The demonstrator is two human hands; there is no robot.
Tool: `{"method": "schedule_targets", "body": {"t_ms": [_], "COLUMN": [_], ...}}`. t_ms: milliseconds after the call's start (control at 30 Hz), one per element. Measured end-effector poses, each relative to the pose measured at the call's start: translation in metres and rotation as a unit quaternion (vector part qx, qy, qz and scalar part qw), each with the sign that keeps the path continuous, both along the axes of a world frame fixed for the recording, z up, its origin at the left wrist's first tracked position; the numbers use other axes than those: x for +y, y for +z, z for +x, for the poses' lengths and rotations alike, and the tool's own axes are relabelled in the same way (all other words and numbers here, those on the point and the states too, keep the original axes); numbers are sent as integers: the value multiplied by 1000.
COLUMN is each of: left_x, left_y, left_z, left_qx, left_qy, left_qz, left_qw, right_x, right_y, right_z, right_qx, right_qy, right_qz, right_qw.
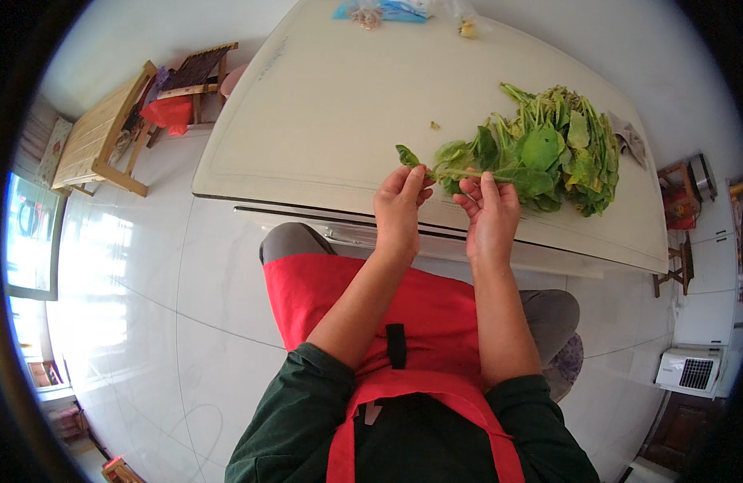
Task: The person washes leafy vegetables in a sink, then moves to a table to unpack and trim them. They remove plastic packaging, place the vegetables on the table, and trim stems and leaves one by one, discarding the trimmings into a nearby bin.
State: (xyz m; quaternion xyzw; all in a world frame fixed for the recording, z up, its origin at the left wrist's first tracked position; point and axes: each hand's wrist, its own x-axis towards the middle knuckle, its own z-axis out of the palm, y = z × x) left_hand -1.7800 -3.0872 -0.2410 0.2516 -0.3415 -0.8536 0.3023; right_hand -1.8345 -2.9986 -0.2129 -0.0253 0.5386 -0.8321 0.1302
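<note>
Both hands hold one leafy green stem [453, 173] stretched roughly level above the front part of the table. My left hand [401, 192] pinches its left end between thumb and forefinger, and a small leaf [407, 155] sticks up beyond the fingertips. Farther along the stem, the thumb and fingers of my right hand [491, 208] grip it, with a broad leaf [525, 179] extending to the right. Just behind and right of that hand lies a large heap of leafy greens [574, 142], some leaves yellowed. Which loose leaves near the fingers belong to the held stem I cannot tell.
A yellowish scrap [434, 125] lies on the cream table [323, 115]. Plastic bags with food [366, 17] sit at the far edge, and a crumpled cloth [630, 140] at the right end. A wooden bench [109, 130] stands left; the table's front edge is close to my knees.
</note>
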Motion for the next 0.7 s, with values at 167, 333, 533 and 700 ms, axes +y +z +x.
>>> {"method": "schedule_targets", "body": {"t_ms": [167,333,533,700], "left_x": [4,-1,-28,-68], "left_y": [4,-2,-3,-2], "left_z": [0,3,7,-3], "left_qx": [29,88,87,-93], "left_qy": [38,46,54,77], "left_qz": [57,113,110,-245], "left_qw": [997,989,989,962], "right_x": [-1,-1,16,17], "right_y": [4,3,3,10], "right_z": [6,6,-11,-13], "right_qx": [23,46,52,142], "right_qy": [-1,-21,8,11], "right_qz": [-12,-29,14,109], "right_qw": [1000,998,999,984]}}
